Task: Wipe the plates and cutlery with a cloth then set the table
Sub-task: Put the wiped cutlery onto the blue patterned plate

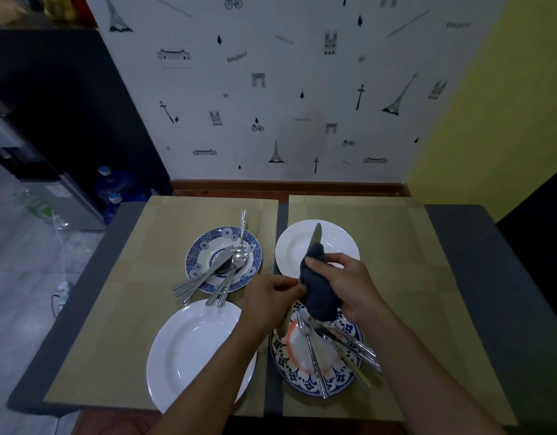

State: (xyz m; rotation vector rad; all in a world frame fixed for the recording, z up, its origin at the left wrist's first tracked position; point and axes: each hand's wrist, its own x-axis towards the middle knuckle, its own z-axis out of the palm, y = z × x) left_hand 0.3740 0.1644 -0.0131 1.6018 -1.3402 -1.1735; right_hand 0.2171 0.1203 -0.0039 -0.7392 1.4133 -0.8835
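A table knife (315, 238) points away from me over the middle of the table, its blade tip sticking out of a dark blue cloth (318, 290). My right hand (343, 284) grips the cloth around the knife. My left hand (270, 293) pinches the knife's handle end beside the cloth. Below them a blue-patterned plate (302, 376) carries several pieces of cutlery (339, 346). A small blue-rimmed plate (201, 243) at the back left holds more cutlery (214, 274). A white plate (192, 350) lies front left and another white plate (292, 246) back right.
Two tan placemats (164, 233) (396, 233) cover the grey table (477, 246). Patterned wallpaper stands right behind the table. Blue water bottles (114, 186) and a grey appliance (67, 196) stand on the floor to the left.
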